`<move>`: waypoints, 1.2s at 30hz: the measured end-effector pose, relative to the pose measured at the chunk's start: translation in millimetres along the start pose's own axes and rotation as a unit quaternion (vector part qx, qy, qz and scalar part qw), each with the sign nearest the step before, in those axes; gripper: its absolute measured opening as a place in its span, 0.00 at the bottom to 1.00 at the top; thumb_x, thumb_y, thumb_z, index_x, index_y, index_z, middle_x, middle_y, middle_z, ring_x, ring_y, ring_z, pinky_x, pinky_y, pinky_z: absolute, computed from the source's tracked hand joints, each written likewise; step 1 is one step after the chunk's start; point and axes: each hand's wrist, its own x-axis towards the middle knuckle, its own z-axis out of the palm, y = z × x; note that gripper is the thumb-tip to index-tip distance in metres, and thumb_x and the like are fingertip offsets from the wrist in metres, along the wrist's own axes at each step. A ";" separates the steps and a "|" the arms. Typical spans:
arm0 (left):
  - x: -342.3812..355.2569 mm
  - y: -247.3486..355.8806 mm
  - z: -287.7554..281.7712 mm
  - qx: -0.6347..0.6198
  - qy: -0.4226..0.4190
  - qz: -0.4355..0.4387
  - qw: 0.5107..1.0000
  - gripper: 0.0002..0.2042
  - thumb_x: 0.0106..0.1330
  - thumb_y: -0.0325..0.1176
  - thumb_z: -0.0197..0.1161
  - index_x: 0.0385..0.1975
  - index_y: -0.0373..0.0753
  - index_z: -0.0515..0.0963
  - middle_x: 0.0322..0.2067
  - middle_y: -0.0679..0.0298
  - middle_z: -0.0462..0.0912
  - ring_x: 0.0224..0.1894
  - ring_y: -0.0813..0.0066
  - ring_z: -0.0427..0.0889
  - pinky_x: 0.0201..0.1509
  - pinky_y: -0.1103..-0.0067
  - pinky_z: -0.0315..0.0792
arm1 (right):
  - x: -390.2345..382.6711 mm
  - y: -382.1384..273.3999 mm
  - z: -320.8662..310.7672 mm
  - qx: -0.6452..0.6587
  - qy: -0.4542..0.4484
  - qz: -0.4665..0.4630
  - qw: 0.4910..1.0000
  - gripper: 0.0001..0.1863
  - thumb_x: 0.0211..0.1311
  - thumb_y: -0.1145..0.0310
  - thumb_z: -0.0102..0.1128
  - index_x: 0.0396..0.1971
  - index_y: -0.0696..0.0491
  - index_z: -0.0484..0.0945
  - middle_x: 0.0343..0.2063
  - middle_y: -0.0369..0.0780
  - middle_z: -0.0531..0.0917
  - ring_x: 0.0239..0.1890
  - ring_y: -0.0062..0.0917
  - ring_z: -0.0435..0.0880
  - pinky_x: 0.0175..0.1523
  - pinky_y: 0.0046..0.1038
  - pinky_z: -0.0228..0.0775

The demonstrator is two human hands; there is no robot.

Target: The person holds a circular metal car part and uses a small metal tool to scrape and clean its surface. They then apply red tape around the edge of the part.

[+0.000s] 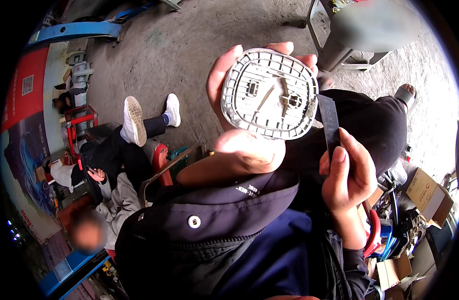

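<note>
While the left hand (249, 150) is holding a cover (269, 82), the right hand (347, 175) is pinching a blade (331, 122)

As the left hand is curling around the cover from behind, its fingertips are showing past the left and top edges, and its heel is lying along the lower edge. The cover, light grey and rounded, is showing its ribbed side, well above the floor (189, 45). Thumb and fingers of the right hand are closing on the lower end of the blade, a dark, flat strip. The blade is standing nearly upright, its upper end lying at the cover's right rim; whether the two are touching, I cannot tell.

Below the hands, a dark jacket (204, 210) is filling the foreground. At the right, a foot in a sandal (411, 102) is resting on the floor. To the left, another person (122, 200) in a grey top is sitting with white shoes (134, 122) stretched out. A grey stool (334, 57) is standing at the upper right, and an open box (429, 192) is lying at the lower right among mixed parts (412, 220).
</note>
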 end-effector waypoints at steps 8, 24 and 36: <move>5.2 -15.2 -6.1 -0.012 -0.138 0.134 0.981 0.56 0.46 0.69 0.67 0.68 0.43 0.46 0.59 0.33 0.63 0.55 0.40 0.73 0.62 0.52 0.68 | -4.2 -5.6 5.9 0.019 0.001 0.027 0.999 0.12 0.60 0.86 0.57 0.44 0.67 0.79 0.22 0.40 0.82 0.16 0.15 0.77 0.24 0.15 0.67; -2.1 -22.4 -10.1 0.130 -0.075 0.124 0.981 0.47 0.56 0.61 0.66 0.65 0.39 0.48 0.55 0.38 0.67 0.51 0.48 0.76 0.58 0.57 0.72 | -8.3 0.8 25.4 0.479 -0.011 0.244 0.843 0.17 0.72 0.74 0.48 0.57 0.62 0.71 0.20 0.40 0.75 0.16 0.18 0.69 0.19 0.20 0.66; 22.7 21.9 -2.7 -0.168 -0.107 -0.423 0.884 0.46 0.66 0.70 0.39 0.61 0.24 0.61 0.42 0.48 0.80 0.43 0.55 0.83 0.47 0.65 0.78 | 71.0 -5.6 -6.8 -0.032 -0.018 0.058 0.998 0.09 0.64 0.80 0.59 0.44 0.63 0.76 0.33 0.38 0.84 0.32 0.13 0.80 0.39 0.14 0.71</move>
